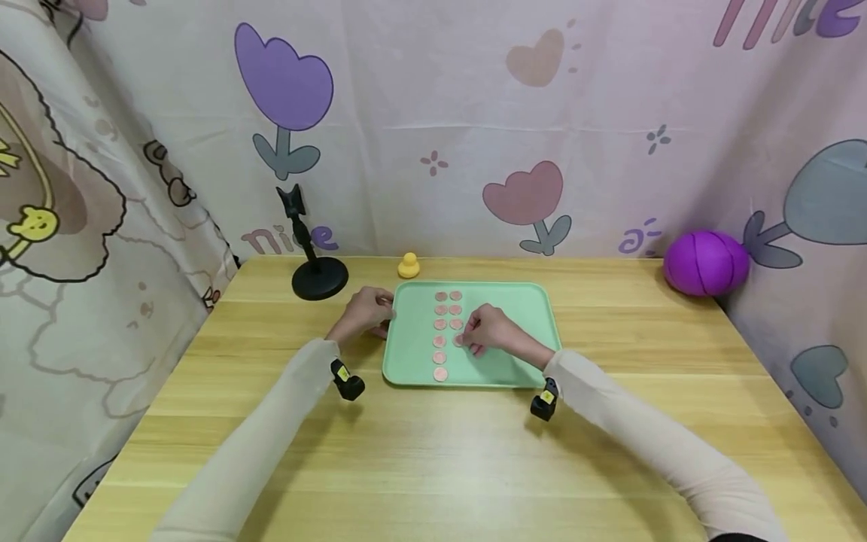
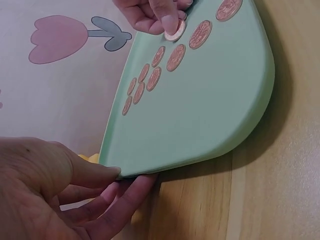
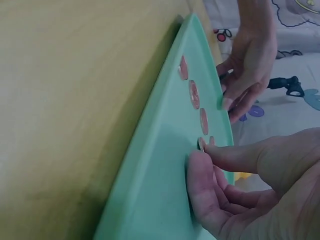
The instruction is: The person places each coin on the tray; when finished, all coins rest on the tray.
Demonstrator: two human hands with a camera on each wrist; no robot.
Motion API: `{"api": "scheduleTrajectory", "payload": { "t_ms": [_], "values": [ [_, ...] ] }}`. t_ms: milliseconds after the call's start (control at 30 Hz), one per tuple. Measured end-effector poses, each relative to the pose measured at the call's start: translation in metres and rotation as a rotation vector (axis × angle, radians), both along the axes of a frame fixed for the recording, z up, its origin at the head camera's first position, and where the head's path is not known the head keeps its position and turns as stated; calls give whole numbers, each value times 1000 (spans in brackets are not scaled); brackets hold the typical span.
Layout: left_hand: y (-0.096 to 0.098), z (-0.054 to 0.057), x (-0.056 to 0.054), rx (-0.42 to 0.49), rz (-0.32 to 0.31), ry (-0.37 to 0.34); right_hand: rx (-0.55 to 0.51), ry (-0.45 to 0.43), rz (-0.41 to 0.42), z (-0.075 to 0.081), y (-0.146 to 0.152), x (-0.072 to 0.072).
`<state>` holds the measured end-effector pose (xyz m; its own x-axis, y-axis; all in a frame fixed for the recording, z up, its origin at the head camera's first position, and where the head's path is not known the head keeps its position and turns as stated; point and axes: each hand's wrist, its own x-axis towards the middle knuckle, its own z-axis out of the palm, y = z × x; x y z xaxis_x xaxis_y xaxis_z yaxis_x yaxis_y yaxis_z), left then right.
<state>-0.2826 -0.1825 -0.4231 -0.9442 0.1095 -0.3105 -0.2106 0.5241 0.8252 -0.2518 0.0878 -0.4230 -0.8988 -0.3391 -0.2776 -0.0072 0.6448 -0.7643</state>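
Observation:
A mint-green tray (image 1: 413,339) lies on the wooden table, with copper-coloured coins (image 1: 440,341) set out on it in two columns. The left column runs further toward the near rim. At the tray's left side, my left hand (image 1: 369,310) grips the rim; in the left wrist view the thumb is on the edge and fingers are beneath it. My right hand (image 1: 493,330) pinches a coin (image 2: 175,31) between thumb and finger, at the near end of the right column. In the right wrist view, the fingers partly hide that coin.
A yellow rubber duck (image 1: 409,266) stands just behind the tray. To its left is a black stand (image 1: 320,278) with a round base. A purple ball (image 1: 707,263) sits at the back right corner. Printed curtains (image 1: 420,83) hang behind the table (image 1: 433,467).

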Motion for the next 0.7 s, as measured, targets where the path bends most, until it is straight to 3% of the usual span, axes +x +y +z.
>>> {"api": "scheduleTrajectory", "payload": {
  "t_ms": [233,500,700],
  "values": [
    [5,0,2,-15,-18,31,94,92,30,-2,-2,5],
    [5,2,-1,-42,-20,46,46,76,33,-2,2,-1],
    [1,3,0,-29,-69,25,-1,61,57,3,14,-5]
  ]
}}
